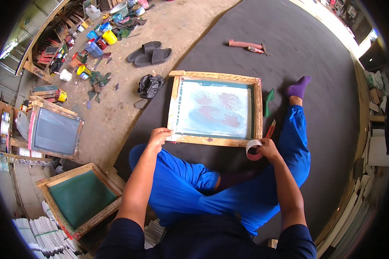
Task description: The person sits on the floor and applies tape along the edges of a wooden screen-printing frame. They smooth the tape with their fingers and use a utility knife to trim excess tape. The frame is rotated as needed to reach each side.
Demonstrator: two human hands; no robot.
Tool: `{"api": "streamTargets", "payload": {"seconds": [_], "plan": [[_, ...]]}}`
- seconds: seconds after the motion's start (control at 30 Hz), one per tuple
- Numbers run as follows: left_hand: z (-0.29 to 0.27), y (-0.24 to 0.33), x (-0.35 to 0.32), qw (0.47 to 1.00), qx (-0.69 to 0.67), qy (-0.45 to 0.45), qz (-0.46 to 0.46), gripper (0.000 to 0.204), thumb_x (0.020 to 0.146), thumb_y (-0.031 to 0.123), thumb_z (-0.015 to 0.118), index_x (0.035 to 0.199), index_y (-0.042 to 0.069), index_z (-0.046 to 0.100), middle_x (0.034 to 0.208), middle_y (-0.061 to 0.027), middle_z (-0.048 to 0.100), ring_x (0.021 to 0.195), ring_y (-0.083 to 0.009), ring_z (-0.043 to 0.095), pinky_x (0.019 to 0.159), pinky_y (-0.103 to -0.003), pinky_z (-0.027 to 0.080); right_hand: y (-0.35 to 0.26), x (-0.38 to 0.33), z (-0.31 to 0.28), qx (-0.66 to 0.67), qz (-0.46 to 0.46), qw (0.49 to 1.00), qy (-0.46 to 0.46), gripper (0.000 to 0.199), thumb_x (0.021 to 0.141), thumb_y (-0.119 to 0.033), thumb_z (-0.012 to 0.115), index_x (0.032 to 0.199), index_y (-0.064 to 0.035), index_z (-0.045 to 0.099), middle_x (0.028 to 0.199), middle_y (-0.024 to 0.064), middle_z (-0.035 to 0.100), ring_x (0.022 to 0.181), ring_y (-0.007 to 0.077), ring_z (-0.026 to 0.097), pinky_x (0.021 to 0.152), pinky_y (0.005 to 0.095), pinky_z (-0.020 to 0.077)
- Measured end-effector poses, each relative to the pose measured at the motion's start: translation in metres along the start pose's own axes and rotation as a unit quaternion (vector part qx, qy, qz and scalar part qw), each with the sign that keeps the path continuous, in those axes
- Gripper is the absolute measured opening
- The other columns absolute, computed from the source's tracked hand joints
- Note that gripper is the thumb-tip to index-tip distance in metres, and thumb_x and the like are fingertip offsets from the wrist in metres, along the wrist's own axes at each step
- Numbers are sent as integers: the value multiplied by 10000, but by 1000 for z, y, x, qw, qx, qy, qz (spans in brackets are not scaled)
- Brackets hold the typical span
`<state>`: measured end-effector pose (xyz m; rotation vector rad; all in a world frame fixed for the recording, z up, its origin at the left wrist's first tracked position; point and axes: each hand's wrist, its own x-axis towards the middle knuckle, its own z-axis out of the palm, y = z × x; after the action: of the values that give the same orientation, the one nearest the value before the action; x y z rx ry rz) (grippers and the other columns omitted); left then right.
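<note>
On the dark mat in front of me lies a wooden screen-printing frame [258, 99], its pale mesh [216, 108] marked with several faint leafy shapes. My left hand [160, 137] is closed at its near left corner, with thumb and fingers pinched on the wood; whether a strip of tape is also between them, I cannot tell. By the near right corner, my right hand [269, 149] grips a roll of tape [252, 151], white outside with a reddish inner side. Just beyond that hand is a red cutter knife [271, 128]; whether my fingers touch it is unclear.
A green scrap [269, 102] lies between the frame and my socked foot [299, 87]. Farther off rests a hammer [246, 44]. Sandals [150, 54], a black plastic bag [151, 86], paint pots [110, 37] and two other screens [54, 129] [83, 199] are to the left.
</note>
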<state>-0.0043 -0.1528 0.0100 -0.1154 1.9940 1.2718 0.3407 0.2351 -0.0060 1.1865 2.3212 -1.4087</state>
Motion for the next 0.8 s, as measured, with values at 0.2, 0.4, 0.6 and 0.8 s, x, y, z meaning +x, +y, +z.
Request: {"api": "streamTargets", "payload": {"seconds": [0.2,0.4,0.6,0.8], "plan": [[-18,-7,49,999,-1,-15,39,200,940,235,774,1040,71,720,931,-38,751,823,-135,706,683,-270,476,1,39,16,20,-48,998,47,268,727,-40,707,973,66,719,851,100,705,783,164,661,720,341,525],[-37,26,26,995,18,-15,93,278,929,293,787,1064,50,770,995,-86,771,972,-183,674,903,-304,464,-69,14,-9,-82,-235,954,168,458,636,-168,900,996,33,702,916,142,739,811,313,714,799,381,587],[-34,23,17,994,-36,-74,77,253,935,236,794,992,-10,784,869,-56,751,816,-107,666,808,-282,512,-94,-16,-48,172,-161,972,-15,534,704,-223,950,1101,1,672,875,75,709,708,125,675,484,271,526],[-26,2,23,992,-22,-55,113,260,947,248,775,989,-8,781,863,-57,749,794,-118,667,777,-270,514,-73,-12,-71,-250,-296,920,61,611,636,-443,913,1104,-92,734,953,154,740,906,383,719,817,468,569]]}}
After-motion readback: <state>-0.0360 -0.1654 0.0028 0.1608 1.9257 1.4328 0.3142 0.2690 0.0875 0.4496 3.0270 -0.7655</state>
